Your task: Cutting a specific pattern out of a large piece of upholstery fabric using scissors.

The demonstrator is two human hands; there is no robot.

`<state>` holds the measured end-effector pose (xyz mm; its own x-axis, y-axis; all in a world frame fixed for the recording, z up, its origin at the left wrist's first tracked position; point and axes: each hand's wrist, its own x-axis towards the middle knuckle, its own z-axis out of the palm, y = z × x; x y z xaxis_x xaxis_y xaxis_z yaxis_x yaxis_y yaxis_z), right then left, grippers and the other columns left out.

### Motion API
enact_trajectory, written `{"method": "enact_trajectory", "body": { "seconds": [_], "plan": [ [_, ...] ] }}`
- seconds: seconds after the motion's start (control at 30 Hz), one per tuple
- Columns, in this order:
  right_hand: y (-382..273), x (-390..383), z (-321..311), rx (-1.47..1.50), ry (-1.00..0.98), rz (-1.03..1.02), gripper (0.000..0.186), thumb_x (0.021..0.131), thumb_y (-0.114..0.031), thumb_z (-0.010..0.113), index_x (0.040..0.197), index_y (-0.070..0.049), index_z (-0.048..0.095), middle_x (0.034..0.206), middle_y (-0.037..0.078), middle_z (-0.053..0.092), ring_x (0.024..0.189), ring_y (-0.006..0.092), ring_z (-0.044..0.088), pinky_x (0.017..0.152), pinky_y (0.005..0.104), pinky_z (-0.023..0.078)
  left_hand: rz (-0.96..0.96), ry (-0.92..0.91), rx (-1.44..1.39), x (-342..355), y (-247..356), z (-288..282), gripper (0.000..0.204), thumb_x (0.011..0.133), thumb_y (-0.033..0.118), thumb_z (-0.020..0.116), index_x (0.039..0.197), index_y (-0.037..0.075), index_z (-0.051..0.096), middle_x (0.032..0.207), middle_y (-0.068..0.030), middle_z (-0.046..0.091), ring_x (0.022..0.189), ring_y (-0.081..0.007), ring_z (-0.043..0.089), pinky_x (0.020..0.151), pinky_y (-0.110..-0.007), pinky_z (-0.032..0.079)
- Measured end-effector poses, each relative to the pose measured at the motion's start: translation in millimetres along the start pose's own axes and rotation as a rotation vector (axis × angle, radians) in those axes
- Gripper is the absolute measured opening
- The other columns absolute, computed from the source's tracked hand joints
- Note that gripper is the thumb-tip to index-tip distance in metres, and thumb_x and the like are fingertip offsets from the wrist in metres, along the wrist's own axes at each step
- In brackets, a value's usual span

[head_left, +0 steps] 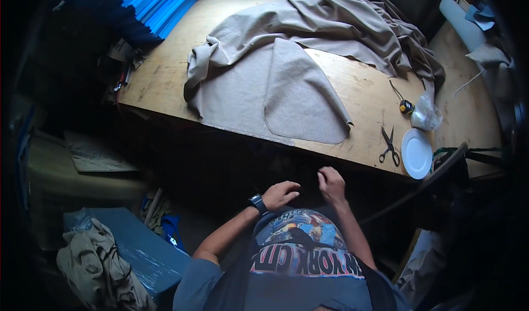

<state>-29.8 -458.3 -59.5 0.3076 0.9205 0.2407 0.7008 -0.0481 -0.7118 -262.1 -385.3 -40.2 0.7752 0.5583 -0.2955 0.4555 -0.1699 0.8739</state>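
Note:
My left hand (280, 195), a dark watch on its wrist, hangs in front of my body below the table's front edge, fingers loosely bent and apart, holding nothing I can see. My right hand (332, 184) is beside it to the right, fingers curled, with nothing visible in them. Neither touches the table. Nearest above them lies beige ribbed cloth (234, 96), bunched along the back, with a rounded folded flap (303, 96) at the front. Black scissors (389, 145), a white plate (416, 154), a tape measure (406, 107) and a clear plastic bag (425, 112) lie at the right.
The plywood table (160, 90) holds stacked blue sheets (154, 5) at back left and fabric scraps (487, 63) at right. A grey-blue wrapped block (138, 250) with crumpled cloth (93, 261) stands low left. A dark bar (441, 170) slants by the right corner.

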Motion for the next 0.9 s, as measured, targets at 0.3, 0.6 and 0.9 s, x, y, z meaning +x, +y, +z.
{"method": "enact_trajectory", "body": {
  "seconds": [0.3,0.6,0.9],
  "plan": [
    [-52,200,148,-0.15,-0.278,-0.094,0.07,0.088,-0.034,0.069,0.146,-0.012,0.037,0.103,0.02,0.059,0.095,0.0372,0.063,0.078,0.0475,0.053,-0.252,0.313,-0.437,-30,-22,-38,0.036,0.096,0.02,0.063,0.127,0.001,0.061,0.121,-0.0108,0.067,0.112,-0.0181,0.062,0.097,-0.031,0.048],
    [-14,305,176,-0.197,-0.42,-0.188,0.026,0.089,-0.031,0.062,0.096,-0.007,0.07,0.086,0.015,0.069,0.076,0.0312,0.068,0.072,0.0437,0.055,-0.309,0.365,-0.357,17,-25,-113,0.035,0.096,0.017,0.063,0.127,0.001,0.061,0.119,-0.0099,0.067,0.11,-0.0169,0.062,0.095,-0.03,0.049],
    [212,318,-112,0.355,0.686,0.379,0.015,0.087,-0.007,0.066,0.099,0.0,0.069,0.092,0.003,0.066,0.082,0.0107,0.057,0.073,0.0256,0.047,-0.33,0.66,-0.134,67,-64,-231,0.029,0.094,0.014,0.064,0.119,-0.001,0.065,0.108,-0.0101,0.07,0.099,-0.0153,0.065,0.089,-0.029,0.051]
  ]
}}
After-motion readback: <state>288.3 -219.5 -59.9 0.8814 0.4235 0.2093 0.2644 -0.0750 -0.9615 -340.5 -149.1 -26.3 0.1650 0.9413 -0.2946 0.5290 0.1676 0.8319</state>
